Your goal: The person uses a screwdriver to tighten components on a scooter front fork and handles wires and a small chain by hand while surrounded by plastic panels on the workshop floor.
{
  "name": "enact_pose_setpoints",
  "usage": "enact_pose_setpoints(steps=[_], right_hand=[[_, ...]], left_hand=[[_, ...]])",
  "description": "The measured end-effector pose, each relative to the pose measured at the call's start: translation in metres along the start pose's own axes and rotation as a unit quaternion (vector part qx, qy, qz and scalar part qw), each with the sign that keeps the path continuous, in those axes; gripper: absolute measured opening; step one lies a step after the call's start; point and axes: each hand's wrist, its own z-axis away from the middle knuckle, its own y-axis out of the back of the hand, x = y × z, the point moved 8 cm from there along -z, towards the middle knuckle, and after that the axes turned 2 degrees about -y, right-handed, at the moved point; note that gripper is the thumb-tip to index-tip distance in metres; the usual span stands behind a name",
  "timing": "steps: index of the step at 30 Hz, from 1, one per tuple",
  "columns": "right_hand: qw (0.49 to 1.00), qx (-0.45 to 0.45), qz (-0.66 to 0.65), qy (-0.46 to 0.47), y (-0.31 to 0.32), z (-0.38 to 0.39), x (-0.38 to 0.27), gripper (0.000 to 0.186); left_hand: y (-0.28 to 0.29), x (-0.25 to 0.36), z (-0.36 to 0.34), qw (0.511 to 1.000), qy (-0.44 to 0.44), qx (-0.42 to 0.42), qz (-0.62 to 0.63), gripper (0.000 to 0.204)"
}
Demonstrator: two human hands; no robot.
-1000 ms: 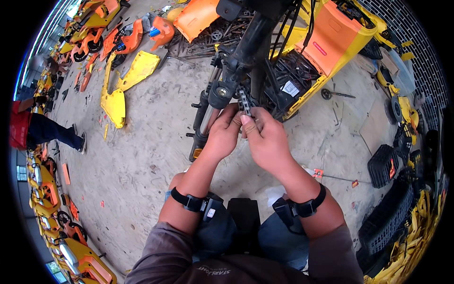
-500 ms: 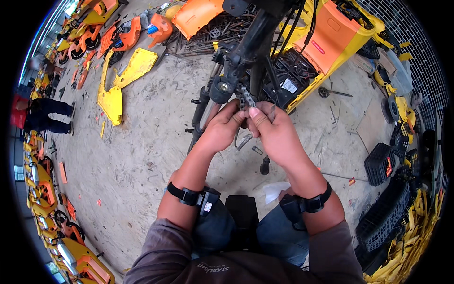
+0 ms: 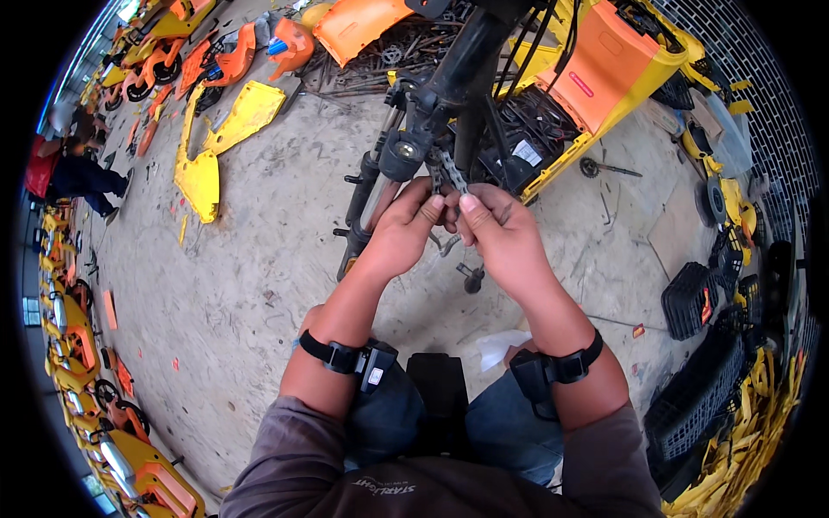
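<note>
A bare frame with black tubes (image 3: 447,79) and a fork-like leg (image 3: 366,192) stands before me. A metal roller chain (image 3: 452,170) hangs from it in two strands close together. My left hand (image 3: 404,226) pinches the lower end of the left strand between thumb and fingers. Close beside it, my right hand (image 3: 505,226) grips the end of the right strand, thumb on top. The fingertips nearly meet and hide the chain's ends. Below the hands a crank with a black pedal (image 3: 471,279) shows.
Beyond the frame lies a yellow and orange shell (image 3: 596,65) holding dark metal parts. A yellow panel (image 3: 200,186) rests on the floor to the left. Black baskets (image 3: 688,300) are stacked at right. A person in dark trousers (image 3: 82,181) is at far left.
My hands stay at the chain, shifting only slightly. The pedal below has swung up and a little left. The person at far left has changed posture and moved a little.
</note>
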Motion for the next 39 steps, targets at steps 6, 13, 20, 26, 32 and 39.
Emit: enact_pose_setpoints(steps=[6,13,20,26,32,39], right_hand=[[0.999,-0.007,0.039,0.009,-0.01,-0.001,-0.015,0.024],[0.999,-0.037,-0.006,-0.027,-0.015,-0.005,-0.024,0.024],[0.999,-0.022,0.01,-0.038,-0.01,-0.003,-0.016,0.026],[0.996,0.002,0.092,-0.021,-0.001,-0.003,-0.006,0.028],[0.996,0.033,0.085,0.012,-0.001,-0.006,0.002,0.028],[0.97,0.098,0.22,0.039,0.006,-0.005,0.004,0.027]], left_hand=[[-0.005,-0.016,0.005,0.99,0.003,0.09,0.113,0.033],[-0.002,-0.015,0.006,0.987,-0.029,0.111,0.116,0.035],[-0.01,-0.015,0.016,0.988,-0.032,0.112,0.105,0.031],[-0.003,-0.007,0.016,0.985,-0.077,0.154,0.015,0.025],[0.004,0.014,0.021,0.943,-0.178,0.212,-0.183,0.02],[0.002,0.016,0.021,0.967,-0.101,0.165,-0.169,0.024]])
